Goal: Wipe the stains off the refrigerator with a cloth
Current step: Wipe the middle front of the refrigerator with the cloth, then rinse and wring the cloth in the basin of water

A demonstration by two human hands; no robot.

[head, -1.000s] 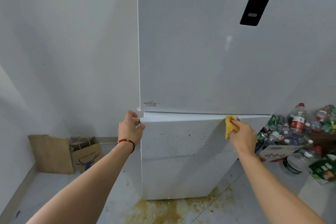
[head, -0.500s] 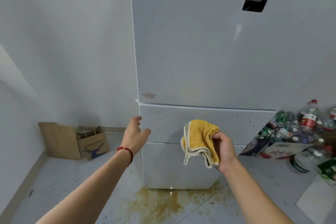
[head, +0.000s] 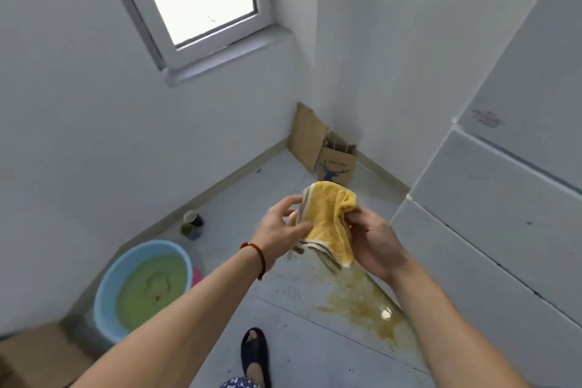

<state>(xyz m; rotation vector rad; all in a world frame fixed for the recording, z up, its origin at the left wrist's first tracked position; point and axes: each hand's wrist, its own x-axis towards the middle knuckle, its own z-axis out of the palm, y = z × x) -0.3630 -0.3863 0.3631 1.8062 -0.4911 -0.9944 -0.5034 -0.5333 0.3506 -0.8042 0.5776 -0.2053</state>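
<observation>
A yellow cloth with a pale trim hangs bunched in mid-air in front of me. My left hand pinches its left edge and my right hand grips its right side. The white refrigerator stands at the right, apart from both hands. Small dark specks dot its lower door panels.
A blue basin of greenish water sits on the floor at lower left, with a small dark jar behind it. Brown paper bags lean in the corner. A yellow-brown spill spreads on the floor by the refrigerator. My sandalled foot is below.
The view has swung left, away from the refrigerator front. My right hand pulled the cloth off the door, and my left hand came over and took hold of it too.
</observation>
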